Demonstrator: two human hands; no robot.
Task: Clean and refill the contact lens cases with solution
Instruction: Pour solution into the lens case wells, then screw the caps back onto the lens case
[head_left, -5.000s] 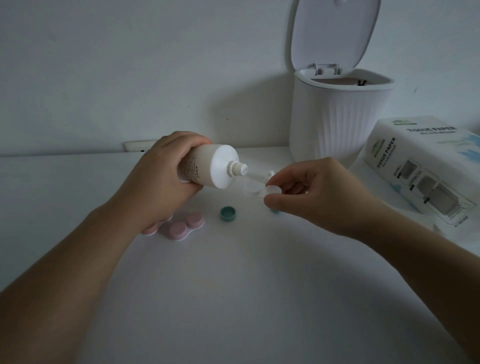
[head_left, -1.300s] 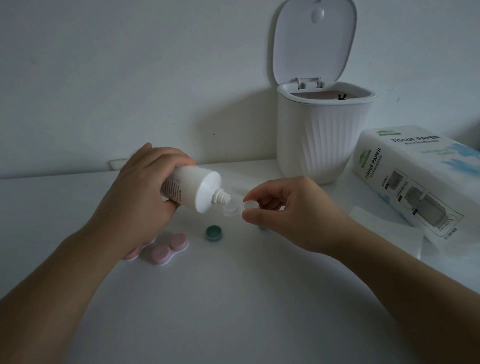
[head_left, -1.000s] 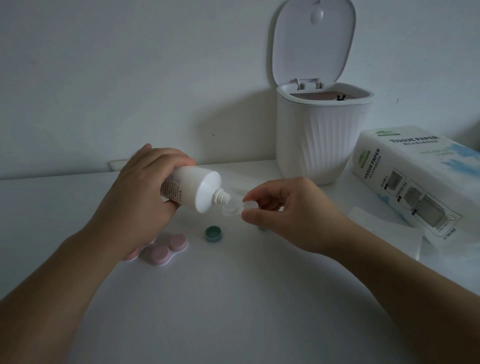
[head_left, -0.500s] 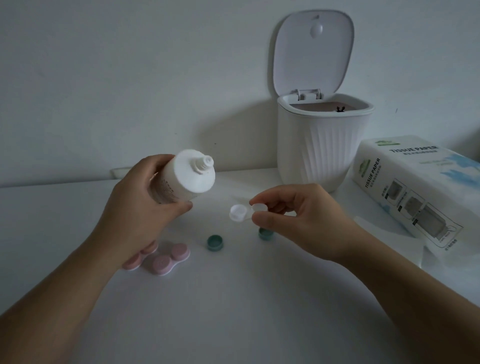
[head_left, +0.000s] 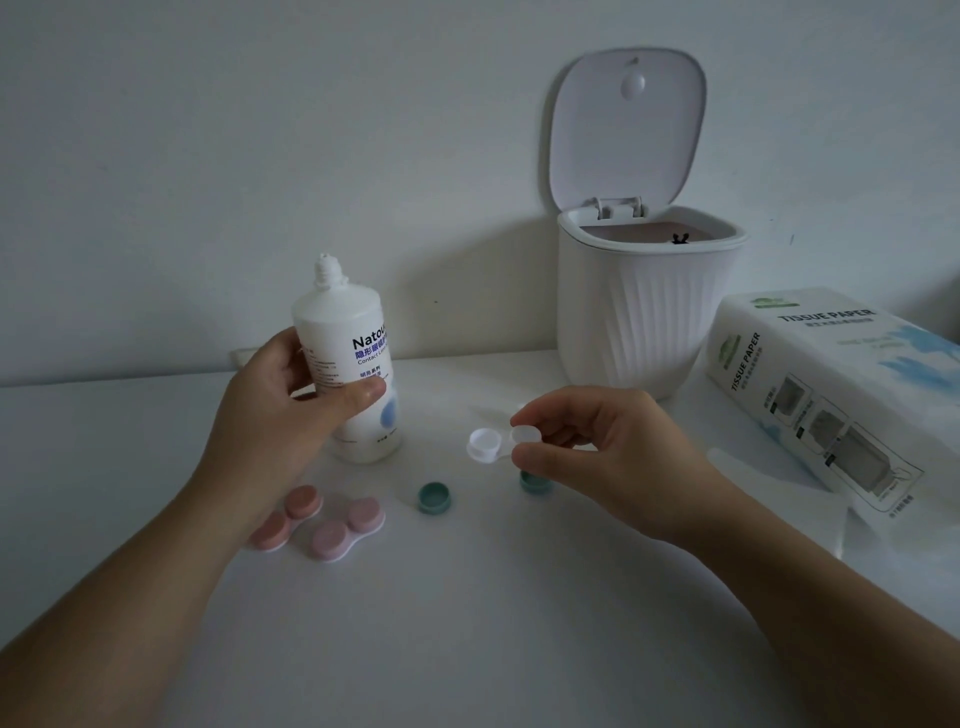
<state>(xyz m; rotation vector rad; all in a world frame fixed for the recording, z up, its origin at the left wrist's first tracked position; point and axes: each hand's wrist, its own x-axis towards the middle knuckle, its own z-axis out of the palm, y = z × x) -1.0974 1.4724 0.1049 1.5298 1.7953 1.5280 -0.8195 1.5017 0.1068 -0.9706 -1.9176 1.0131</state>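
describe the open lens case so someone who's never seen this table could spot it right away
Start at the white ribbed bin with its lid up at the back of the table. In front of it, the right hand pinches a small white lens case above the surface. Unlike the two pink-capped cases lying near the left hand, its wells are uncapped, and its teal caps lie loose below.

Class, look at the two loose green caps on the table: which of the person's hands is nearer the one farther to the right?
Right. The right hand, pinching the white lens case, hovers just above that green cap. The left hand grips the solution bottle well to its left.
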